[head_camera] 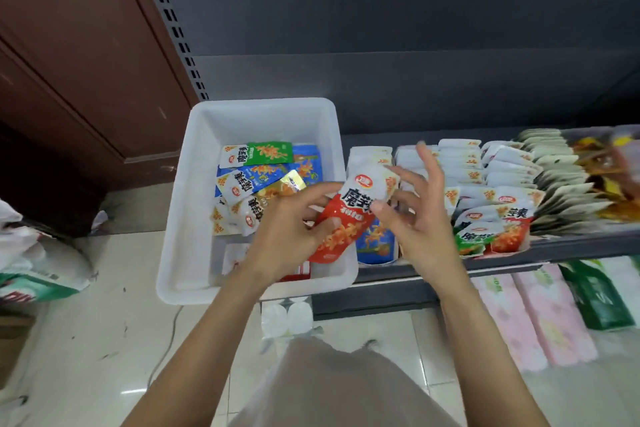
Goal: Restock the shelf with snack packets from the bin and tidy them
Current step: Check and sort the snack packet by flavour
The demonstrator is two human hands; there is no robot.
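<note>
Dark grey shelving (pixel 571 246) runs across the upper half of the view, with pale floor tiles (pixel 104 340) below it. A white plastic bin (pixel 194 204) sits at the shelf's left end, its front corner hanging past the shelf edge.

Much is hard to read. Rows of snack packets (pixel 502 170) right of the bin blur toward the frame edge, where the yellow-brown ones are smeared. Packets in the bin (pixel 256 170) are partly covered by the left hand (pixel 287 236), and whatever lies at the bin's near end shows only faintly through its wall. Pink and green packs (pixel 540 308) under the shelf are cut off at the right.

Over the bin's right rim is a red-and-white packet (pixel 349 215), white at the top with bold black characters, red below with an orange noodle picture. The left hand pinches its lower half between thumb and curled fingers. The right hand (pixel 415 215) is spread, fingers loose and fanned; its thumb touches the packet's upper right edge, without a clear grip.
</note>
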